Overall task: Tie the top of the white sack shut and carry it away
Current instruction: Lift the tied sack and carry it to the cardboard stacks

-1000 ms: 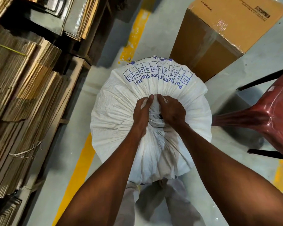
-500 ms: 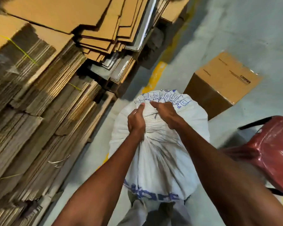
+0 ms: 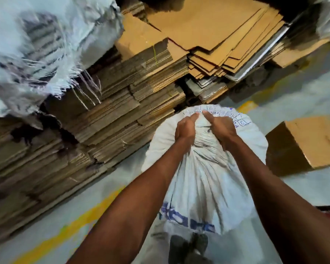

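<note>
Left hand [image 3: 185, 130] and right hand [image 3: 220, 130], each in a clenched grip on the gathered neck of the white sack [image 3: 204, 180]. The sack stands on the grey floor [image 3: 122, 180], between stacked flattened cardboard [image 3: 107, 119] and a cardboard box [image 3: 305, 141].

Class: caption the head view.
Both hands grip the white sack's gathered top beside stacked cardboard.

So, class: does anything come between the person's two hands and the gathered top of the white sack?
Nothing visible does. The left hand and right hand both grip the bunched neck of the white sack directly, with no other object between them and the fabric.
</note>
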Tool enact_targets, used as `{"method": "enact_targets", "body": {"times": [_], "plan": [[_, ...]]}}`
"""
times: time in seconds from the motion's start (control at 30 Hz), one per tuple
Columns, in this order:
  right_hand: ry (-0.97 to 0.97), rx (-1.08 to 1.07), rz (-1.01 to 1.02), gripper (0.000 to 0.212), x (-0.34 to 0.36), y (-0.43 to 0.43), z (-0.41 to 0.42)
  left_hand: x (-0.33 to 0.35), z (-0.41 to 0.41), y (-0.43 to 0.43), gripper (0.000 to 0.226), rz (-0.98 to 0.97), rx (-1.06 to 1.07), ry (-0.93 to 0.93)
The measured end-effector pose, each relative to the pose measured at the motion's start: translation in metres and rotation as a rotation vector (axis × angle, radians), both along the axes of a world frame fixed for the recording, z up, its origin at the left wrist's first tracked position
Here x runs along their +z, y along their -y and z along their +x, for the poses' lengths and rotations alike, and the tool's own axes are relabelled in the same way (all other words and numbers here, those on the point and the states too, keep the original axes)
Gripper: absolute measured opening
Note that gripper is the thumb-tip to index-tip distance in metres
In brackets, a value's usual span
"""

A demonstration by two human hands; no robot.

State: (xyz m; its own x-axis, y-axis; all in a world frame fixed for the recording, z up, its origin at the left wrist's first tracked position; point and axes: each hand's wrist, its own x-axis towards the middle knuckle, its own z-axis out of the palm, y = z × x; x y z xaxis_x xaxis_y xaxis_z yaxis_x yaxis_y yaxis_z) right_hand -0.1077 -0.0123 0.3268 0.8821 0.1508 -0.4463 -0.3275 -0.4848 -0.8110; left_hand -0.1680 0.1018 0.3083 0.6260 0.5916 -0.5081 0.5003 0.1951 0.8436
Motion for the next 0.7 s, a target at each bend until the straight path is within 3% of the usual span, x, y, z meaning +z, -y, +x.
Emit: {"method": "enact_targets", "body": {"times": [0.1, 0.17, 0.23, 0.4, 0.7], "plan": [[0.022, 0.056, -0.028, 0.068, 0.024, -0.035, -0.042, 0.025, -0.05, -0.028, 0.061, 0.007, 0.092, 0.021], [0.022, 0.096, -0.032, 0.09, 0.04, -0.058, -0.074, 0.038, -0.082, -0.047, 0.063, 0.029, 0.129, 0.012], [0.026, 0.147, -0.042, 0.1, 0.053, -0.085, -0.107, 0.049, -0.117, -0.068, 0.064, 0.033, 0.185, 0.005], [0.153, 0.332, -0.013, 0.059, 0.083, -0.139, -0.193, 0.069, -0.208, -0.122, 0.057, 0.041, 0.297, 0.033], [0.079, 0.442, 0.091, 0.091, 0.097, -0.25, -0.391, 0.086, -0.425, -0.228, 0.057, 0.064, 0.455, 0.096]]}}
